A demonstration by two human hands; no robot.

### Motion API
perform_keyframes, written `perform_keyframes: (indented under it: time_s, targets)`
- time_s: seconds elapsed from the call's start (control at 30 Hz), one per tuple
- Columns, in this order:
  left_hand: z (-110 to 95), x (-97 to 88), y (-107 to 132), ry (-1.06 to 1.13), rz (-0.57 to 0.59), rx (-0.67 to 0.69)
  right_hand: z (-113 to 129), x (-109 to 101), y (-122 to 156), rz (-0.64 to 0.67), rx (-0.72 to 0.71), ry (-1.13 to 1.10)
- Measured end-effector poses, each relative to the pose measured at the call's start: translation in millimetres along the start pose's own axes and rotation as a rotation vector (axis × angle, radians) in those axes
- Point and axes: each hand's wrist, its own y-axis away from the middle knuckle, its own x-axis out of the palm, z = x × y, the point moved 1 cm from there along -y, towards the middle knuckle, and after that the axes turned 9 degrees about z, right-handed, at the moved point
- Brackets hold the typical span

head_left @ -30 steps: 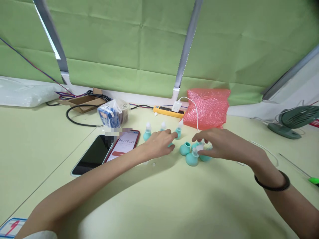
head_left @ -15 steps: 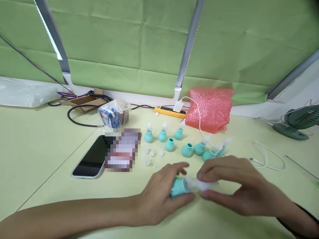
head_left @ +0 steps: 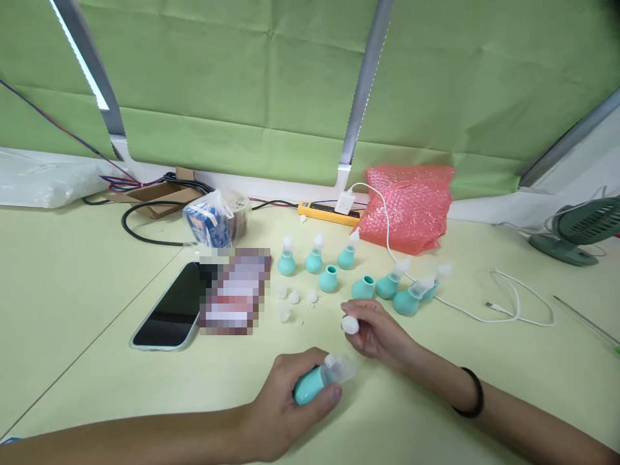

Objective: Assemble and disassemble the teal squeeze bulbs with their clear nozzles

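Note:
My left hand is wrapped around a teal nasal aspirator, tilted so its clear nozzle points right. No white tip shows on that nozzle. Apart from it, above and to the right, my right hand pinches a small white tip. Beyond both hands stand several more aspirators, such as one with a white tip. Two are open teal bulbs without nozzles, one an upright bulb, the other a bulb just beyond my right fingers. Several small white and clear pieces lie left of my right hand.
A dark-screened phone and a blurred-out device lie at left. Behind are a bagged blue package, a yellow power strip and a pink bubble-wrap bag. A white cable, a thin rod and a green fan are at right.
My right hand has drawn away from the held aspirator, moving up and left with the white tip. My left hand has shifted left and down, still holding the aspirator.

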Motion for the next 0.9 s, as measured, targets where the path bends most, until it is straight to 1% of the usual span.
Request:
perform_keyframes:
  time_s: [0.1,0.13,0.2,0.27,0.33,0.4,0.43,0.47,0.53,0.57,0.63,0.7,0.77,0.83,0.9]
  targets:
    - [4.0,-2.2,-3.1,0.099,-0.051,-0.093,-10.2,-6.9,-10.7,-0.143,-0.310,0.564]
    - [5.3,-2.6,-4.5,0.125,-0.065,-0.125,-15.3,-8.6,-13.2,-0.160,-0.370,0.664]
    - [7.6,-2.6,-7.1,0.170,-0.084,-0.171,-24.3,-11.2,-16.4,-0.155,-0.408,0.734]
    - [10.1,-1.8,-8.3,0.227,-0.100,-0.209,-28.5,-11.5,-16.1,-0.158,-0.413,0.729]
    - [12.2,-1.0,-7.8,0.278,-0.133,-0.239,-27.0,-8.5,-10.9,-0.234,-0.462,0.707]
    - [12.2,-0.8,-5.8,0.267,-0.166,-0.229,-22.7,-1.7,-1.8,-0.296,-0.502,0.622]
    - [11.0,-1.0,-4.7,0.240,-0.169,-0.205,-20.6,3.2,3.1,-0.275,-0.494,0.557]
    - [9.1,-1.3,-3.7,0.209,-0.161,-0.170,-18.9,8.7,7.6,-0.213,-0.463,0.492]
    - [3.6,-1.7,-2.1,0.153,-0.096,-0.074,-16.1,19.9,14.9,-0.078,-0.401,0.414]
    - [0.8,-1.7,-1.5,0.132,-0.052,-0.027,-14.9,24.5,17.4,-0.033,-0.385,0.394]
    - [-3.2,-1.3,-0.2,0.098,0.028,0.043,-13.0,30.8,19.7,0.003,-0.362,0.364]
    - [-3.7,-0.5,1.1,0.070,0.064,0.064,-11.5,33.4,19.8,0.009,-0.346,0.326]
    - [-0.7,-0.6,2.1,0.072,0.026,0.056,-10.8,34.0,19.3,0.020,-0.348,0.277]
    - [4.4,-3.1,1.5,0.087,-0.066,0.054,-11.3,34.0,19.0,0.035,-0.365,0.200]
    - [9.4,-8.3,-1.4,0.047,-0.154,0.086,-13.3,34.1,18.6,0.063,-0.344,0.097]
